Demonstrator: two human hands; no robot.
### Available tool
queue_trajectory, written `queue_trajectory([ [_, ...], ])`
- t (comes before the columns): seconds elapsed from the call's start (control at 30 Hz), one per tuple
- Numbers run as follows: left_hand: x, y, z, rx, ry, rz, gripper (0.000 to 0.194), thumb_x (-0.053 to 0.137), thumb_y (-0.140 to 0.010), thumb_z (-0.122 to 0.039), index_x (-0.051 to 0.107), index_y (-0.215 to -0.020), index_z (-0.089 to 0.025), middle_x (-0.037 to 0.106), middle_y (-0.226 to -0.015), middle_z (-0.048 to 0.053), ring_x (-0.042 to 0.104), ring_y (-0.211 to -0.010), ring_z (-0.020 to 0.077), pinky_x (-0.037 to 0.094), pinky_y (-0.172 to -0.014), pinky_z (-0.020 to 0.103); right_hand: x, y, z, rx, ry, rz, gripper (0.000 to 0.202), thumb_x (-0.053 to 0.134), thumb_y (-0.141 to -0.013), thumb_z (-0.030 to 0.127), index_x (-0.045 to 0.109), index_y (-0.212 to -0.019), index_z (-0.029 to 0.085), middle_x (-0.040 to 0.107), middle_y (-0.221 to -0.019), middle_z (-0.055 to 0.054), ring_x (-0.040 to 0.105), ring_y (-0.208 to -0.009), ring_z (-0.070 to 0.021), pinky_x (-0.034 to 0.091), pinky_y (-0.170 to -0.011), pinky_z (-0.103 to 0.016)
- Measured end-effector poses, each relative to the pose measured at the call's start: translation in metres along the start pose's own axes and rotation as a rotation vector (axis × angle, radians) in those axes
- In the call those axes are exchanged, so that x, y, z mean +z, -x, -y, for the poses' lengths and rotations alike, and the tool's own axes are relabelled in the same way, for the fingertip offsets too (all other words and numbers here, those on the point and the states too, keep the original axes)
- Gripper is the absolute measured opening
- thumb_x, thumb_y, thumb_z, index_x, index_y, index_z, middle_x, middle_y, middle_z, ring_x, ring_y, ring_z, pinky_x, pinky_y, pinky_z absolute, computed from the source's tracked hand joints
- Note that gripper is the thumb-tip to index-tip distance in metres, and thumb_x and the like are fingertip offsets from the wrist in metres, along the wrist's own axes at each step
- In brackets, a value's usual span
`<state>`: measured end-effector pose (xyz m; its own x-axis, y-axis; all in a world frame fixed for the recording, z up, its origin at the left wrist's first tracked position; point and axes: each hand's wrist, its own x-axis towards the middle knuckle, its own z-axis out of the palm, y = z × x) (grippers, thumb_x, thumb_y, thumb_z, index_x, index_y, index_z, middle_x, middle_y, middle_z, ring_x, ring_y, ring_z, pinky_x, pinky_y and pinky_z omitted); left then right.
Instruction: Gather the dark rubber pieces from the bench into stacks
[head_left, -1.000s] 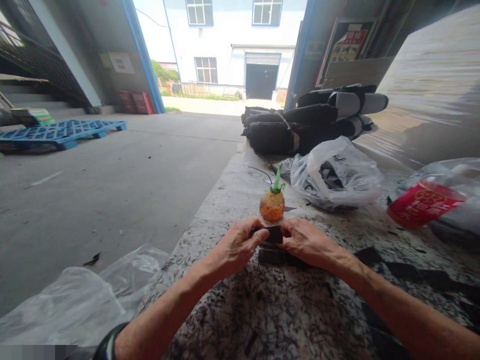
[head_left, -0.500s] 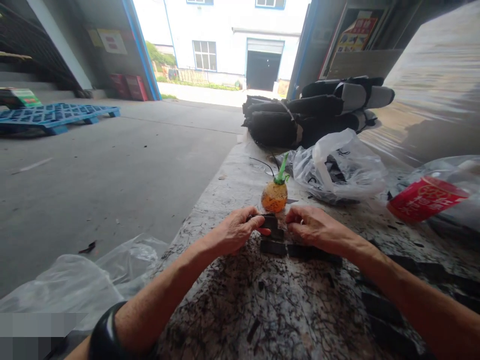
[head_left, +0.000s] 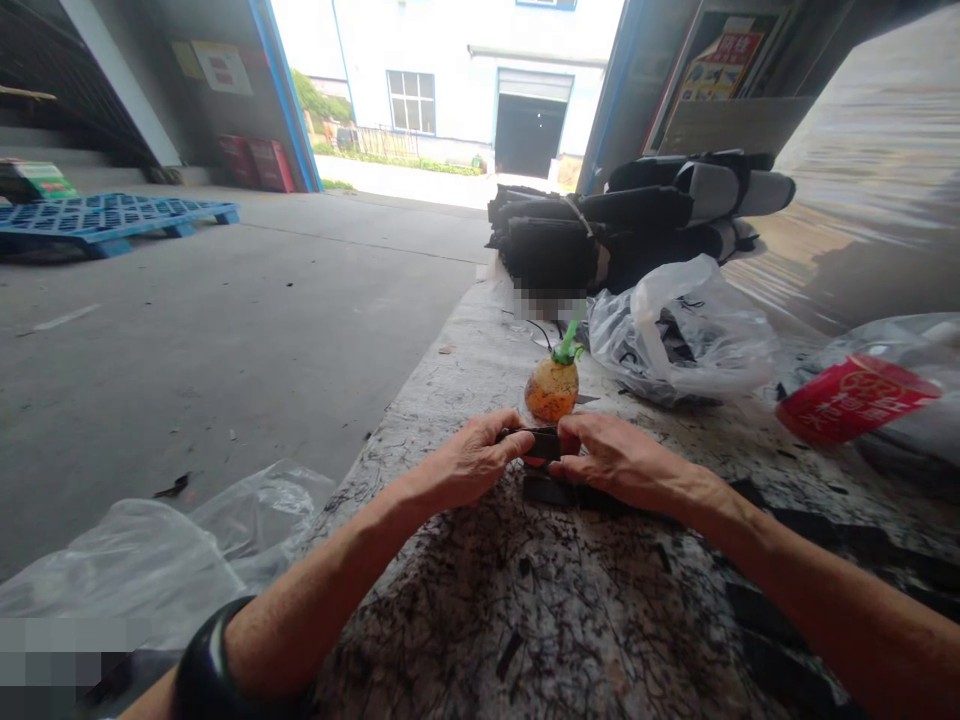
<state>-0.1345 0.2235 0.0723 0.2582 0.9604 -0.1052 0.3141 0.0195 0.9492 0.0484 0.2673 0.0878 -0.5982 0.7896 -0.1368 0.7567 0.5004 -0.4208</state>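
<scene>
My left hand (head_left: 480, 458) is closed on a small dark strip of material (head_left: 545, 441), thumb on top. From the other side my right hand (head_left: 616, 455) pinches the right end of the same strip. A bit of red shows just under the strip by my left thumb; what it is I cannot make out. Close below lies a flat black strip (head_left: 551, 492), partly covered by my right hand. Just beyond my hands stands a round bottle of amber liquid (head_left: 553, 392) with a green nozzle.
The table (head_left: 450, 590) is strewn with black thread scraps. Black strips (head_left: 772, 615) lie at right. Behind are a white plastic bag (head_left: 697, 340), a red paper cup (head_left: 855, 398) lying tilted and bundled black rolls (head_left: 555, 250). Clear plastic sheeting (head_left: 150, 560) hangs at left.
My right hand has moved left and now grips the right end of the dark strip. My left hand keeps its hold in nearly the same place.
</scene>
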Motion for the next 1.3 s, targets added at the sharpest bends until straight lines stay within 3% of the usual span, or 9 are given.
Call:
queue_trajectory([
  [0.1,0.001,0.0,-0.001,0.034,0.0,0.004,0.016,0.048,-0.08,-0.029,0.055,-0.073,-0.017,0.041,-0.054,-0.006,0.032,-0.045,0.0068,0.025,-0.039,0.017,-0.002,-0.004,-0.001,0.024,0.002,0.036,0.016,0.059,-0.068,0.033,0.054,-0.068,0.018,0.057,-0.069,-0.001,0.046,-0.06,-0.0137,0.027,-0.05,-0.024],
  [0.3,0.002,0.002,0.0,0.029,0.028,0.033,0.015,0.046,-0.082,-0.029,0.053,-0.074,-0.019,0.032,-0.045,-0.009,0.026,-0.037,0.0069,0.018,-0.036,0.02,-0.001,-0.008,0.0,0.02,-0.08,0.083,0.017,0.06,-0.066,0.032,0.051,-0.063,0.018,0.051,-0.062,0.002,0.04,-0.054,-0.0106,0.024,-0.045,-0.023],
  [0.43,0.0,0.004,0.001,0.069,0.047,0.014,0.018,0.048,-0.081,-0.03,0.057,-0.074,-0.017,0.046,-0.055,-0.005,0.034,-0.045,0.0076,0.025,-0.042,0.019,0.002,-0.007,-0.006,0.024,-0.185,0.097,0.014,0.059,-0.065,0.029,0.052,-0.065,0.018,0.049,-0.059,0.004,0.039,-0.051,-0.0089,0.023,-0.042,-0.021],
  [0.6,-0.002,0.004,0.003,0.083,0.064,-0.046,0.022,0.045,-0.082,-0.033,0.056,-0.072,-0.018,0.039,-0.049,-0.006,0.033,-0.046,0.0094,0.026,-0.047,0.022,0.004,-0.006,-0.011,0.022,-0.349,0.101,0.011,0.055,-0.07,0.028,0.053,-0.071,0.018,0.048,-0.058,0.005,0.04,-0.049,-0.0077,0.028,-0.042,-0.019],
  [0.77,-0.003,0.0,0.009,0.113,0.031,0.03,0.021,0.05,-0.08,-0.035,0.059,-0.075,-0.018,0.053,-0.066,-0.003,0.045,-0.066,0.0126,0.031,-0.062,0.024,-0.004,-0.004,-0.005,0.008,-0.497,0.116,0.02,0.055,-0.075,0.036,0.053,-0.079,0.016,0.052,-0.062,0.003,0.046,-0.052,-0.0082,0.037,-0.045,-0.018],
  [0.93,0.001,-0.001,0.012,0.111,0.027,0.024,0.017,0.05,-0.08,-0.033,0.058,-0.078,-0.018,0.056,-0.07,-0.001,0.048,-0.068,0.0139,0.033,-0.065,0.025,-0.014,0.001,-0.002,-0.003,-0.548,0.131,0.014,0.055,-0.074,0.028,0.058,-0.082,0.017,0.055,-0.068,0.002,0.05,-0.056,-0.0093,0.042,-0.048,-0.019],
  [1.03,0.003,0.0,0.012,0.112,0.021,-0.019,0.014,0.053,-0.079,-0.032,0.053,-0.086,-0.02,0.058,-0.07,-0.003,0.05,-0.068,0.0138,0.034,-0.063,0.025,-0.016,0.004,-0.003,-0.008,-0.558,0.143,0.013,0.054,-0.074,0.023,0.059,-0.084,0.016,0.056,-0.07,0.001,0.05,-0.057,-0.009,0.042,-0.05,-0.019],
  [1.13,0.003,0.001,0.01,0.108,0.032,-0.025,0.025,0.053,-0.079,-0.032,0.048,-0.101,-0.023,0.059,-0.07,-0.004,0.052,-0.067,0.0136,0.036,-0.061,0.024,-0.017,0.005,-0.003,-0.022,-0.584,0.172,0.013,0.052,-0.075,0.022,0.059,-0.084,0.016,0.057,-0.07,0.001,0.05,-0.056,-0.0087,0.042,-0.051,-0.019],
  [1.3,0.001,-0.001,0.009,0.135,-0.037,-0.014,0.014,0.053,-0.079,-0.031,0.059,-0.079,-0.019,0.06,-0.071,-0.001,0.053,-0.069,0.0139,0.037,-0.065,0.025,-0.024,0.008,0.001,-0.085,-0.595,0.263,0.022,0.049,-0.077,0.022,0.061,-0.094,0.016,0.059,-0.077,0.0,0.053,-0.065,-0.0115,0.044,-0.06,-0.023],
])
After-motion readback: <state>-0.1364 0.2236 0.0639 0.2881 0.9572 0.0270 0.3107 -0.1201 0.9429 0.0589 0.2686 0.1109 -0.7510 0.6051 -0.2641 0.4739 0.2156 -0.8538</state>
